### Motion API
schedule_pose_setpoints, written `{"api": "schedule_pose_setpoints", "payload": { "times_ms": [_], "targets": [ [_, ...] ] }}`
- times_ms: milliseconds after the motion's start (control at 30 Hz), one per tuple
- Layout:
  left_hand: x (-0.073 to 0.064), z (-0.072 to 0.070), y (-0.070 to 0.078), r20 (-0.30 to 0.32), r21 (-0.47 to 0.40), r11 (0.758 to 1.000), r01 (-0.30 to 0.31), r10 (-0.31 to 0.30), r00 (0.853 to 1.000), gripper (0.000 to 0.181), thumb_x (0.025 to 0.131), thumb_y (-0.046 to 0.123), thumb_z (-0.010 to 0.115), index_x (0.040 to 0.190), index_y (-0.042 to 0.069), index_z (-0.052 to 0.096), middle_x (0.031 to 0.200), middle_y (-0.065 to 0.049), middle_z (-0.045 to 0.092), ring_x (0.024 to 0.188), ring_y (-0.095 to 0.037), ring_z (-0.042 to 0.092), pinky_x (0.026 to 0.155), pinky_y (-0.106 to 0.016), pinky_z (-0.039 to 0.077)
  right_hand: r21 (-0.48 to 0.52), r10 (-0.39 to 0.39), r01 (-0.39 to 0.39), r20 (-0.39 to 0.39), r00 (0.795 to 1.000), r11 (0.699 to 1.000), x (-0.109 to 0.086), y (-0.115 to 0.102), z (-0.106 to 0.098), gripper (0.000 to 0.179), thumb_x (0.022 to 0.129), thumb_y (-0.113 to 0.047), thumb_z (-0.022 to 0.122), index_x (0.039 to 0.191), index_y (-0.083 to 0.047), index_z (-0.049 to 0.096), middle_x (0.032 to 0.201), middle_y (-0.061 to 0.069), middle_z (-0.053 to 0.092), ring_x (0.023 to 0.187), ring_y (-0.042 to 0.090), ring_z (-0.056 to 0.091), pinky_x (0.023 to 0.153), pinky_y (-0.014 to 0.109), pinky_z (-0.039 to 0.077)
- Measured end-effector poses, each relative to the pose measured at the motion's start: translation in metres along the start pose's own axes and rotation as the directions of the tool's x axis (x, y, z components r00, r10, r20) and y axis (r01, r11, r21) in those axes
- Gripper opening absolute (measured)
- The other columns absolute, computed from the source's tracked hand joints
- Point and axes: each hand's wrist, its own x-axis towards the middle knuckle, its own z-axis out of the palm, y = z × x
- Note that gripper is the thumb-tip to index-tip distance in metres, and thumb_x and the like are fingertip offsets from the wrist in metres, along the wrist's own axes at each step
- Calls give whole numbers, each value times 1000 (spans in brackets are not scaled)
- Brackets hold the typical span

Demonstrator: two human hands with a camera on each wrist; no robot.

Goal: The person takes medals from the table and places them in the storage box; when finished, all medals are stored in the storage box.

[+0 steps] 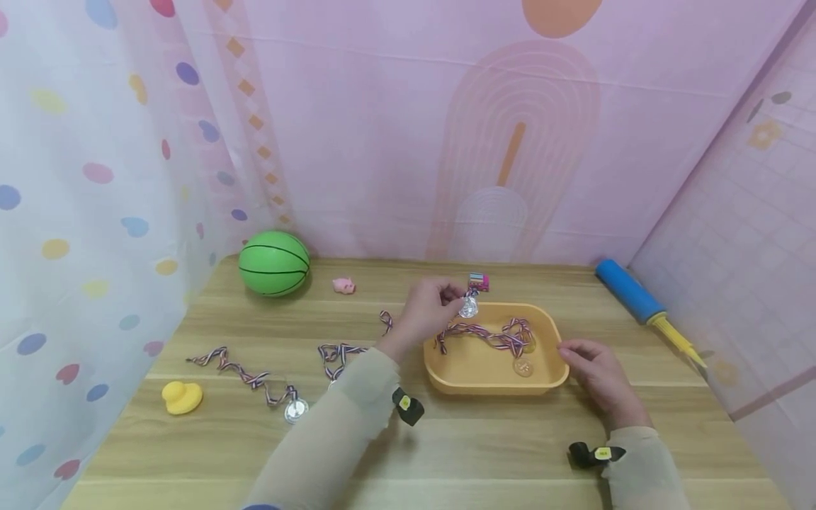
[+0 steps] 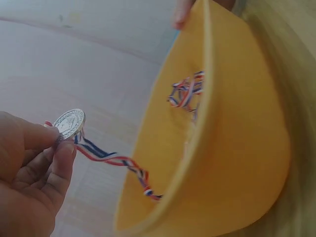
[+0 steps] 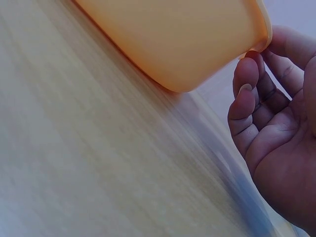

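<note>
A silver medal [image 1: 468, 307] is pinched between the thumb and fingers of the left hand [image 1: 426, 309], held up near the far rim of the orange plastic basin [image 1: 474, 361], with its striped ribbon [image 2: 116, 160] trailed into the basin. The basin's right rim is gripped by the right hand's [image 1: 599, 374] thumb and fingertips. Inside, a gold medal [image 1: 523, 366] is seen near the front wall. The basin is separated by wooden tabletop [image 1: 605, 319] from a blue hand pump [image 1: 630, 290] and, leftward, from a ribboned silver medal [image 1: 296, 411].
</note>
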Motion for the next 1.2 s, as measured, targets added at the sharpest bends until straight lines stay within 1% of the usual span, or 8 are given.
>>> {"api": "schedule_pose_setpoints", "payload": {
  "times_ms": [133, 267, 500, 600, 700, 833, 1000, 1200],
  "targets": [
    [2, 13, -5, 30, -24, 1000, 4, -3, 1000, 10, 86, 6, 68, 96, 9, 68, 85, 1, 64, 79, -13, 59, 71, -22, 52, -15, 5, -5, -3, 1000, 1000, 0, 1, 1, 17, 93, -8, 62, 102, 6, 66, 94, -2, 69, 86, 9, 60, 71, 21, 52],
    [4, 24, -9, 61, -18, 1000, 5, -4, 998, 10, 86, 5, 67, 95, 8, 67, 84, 0, 64, 78, -13, 59, 69, -22, 52, -10, -18, 18, 8, 1000, 1000, 0, 3, 1, 14, 93, -5, 61, 101, 4, 68, 93, -3, 69, 85, 8, 61, 71, 21, 52],
    [7, 38, -11, 95, 125, 992, 7, -19, 995, 12, 84, 4, 66, 96, 8, 68, 89, -1, 65, 83, -14, 61, 73, -24, 52, -3, -57, 57, 21, 998, 998, 2, 5, 2, 12, 93, 0, 59, 100, 4, 68, 92, -2, 69, 84, 8, 63, 71, 22, 54],
    [7, 43, -13, 125, 152, 988, 22, -41, 991, 14, 81, 4, 68, 94, 9, 68, 90, -1, 66, 85, -16, 61, 77, -27, 53, 4, -52, 52, 21, 998, 999, 2, 5, 3, 12, 92, 0, 60, 100, 5, 68, 92, -2, 69, 83, 9, 63, 71, 22, 54],
    [7, 48, -16, 164, 136, 989, 55, -78, 983, 16, 80, 3, 69, 94, 10, 67, 89, 0, 65, 85, -16, 61, 78, -29, 52, 9, -45, 45, 29, 999, 999, 2, 4, 5, 12, 93, -1, 60, 99, 2, 69, 91, -2, 69, 83, 9, 63, 70, 22, 54],
    [8, 57, -21, 204, 123, 989, 87, -111, 973, 12, 83, 3, 67, 94, 10, 67, 84, 2, 62, 80, -13, 58, 73, -26, 51, 7, -46, 46, 37, 998, 999, 2, 4, 4, 11, 93, -2, 60, 98, -1, 70, 92, -2, 69, 82, 8, 63, 70, 22, 54],
    [8, 66, -26, 225, 121, 988, 96, -122, 967, 10, 83, 2, 67, 92, 8, 68, 80, 2, 62, 73, -12, 58, 64, -22, 49, 17, -43, 42, 40, 998, 999, 2, 4, 4, 12, 93, -2, 59, 98, -1, 70, 92, -1, 69, 82, 9, 63, 70, 23, 54],
    [5, 74, -27, 254, 90, 989, 113, -133, 958, 10, 83, 3, 69, 92, 8, 69, 77, 2, 63, 68, -12, 59, 61, -22, 50, 15, -45, 44, 42, 998, 999, 2, 4, 4, 12, 94, -2, 59, 98, -3, 70, 92, -1, 69, 83, 9, 62, 69, 22, 54]
  ]
}}
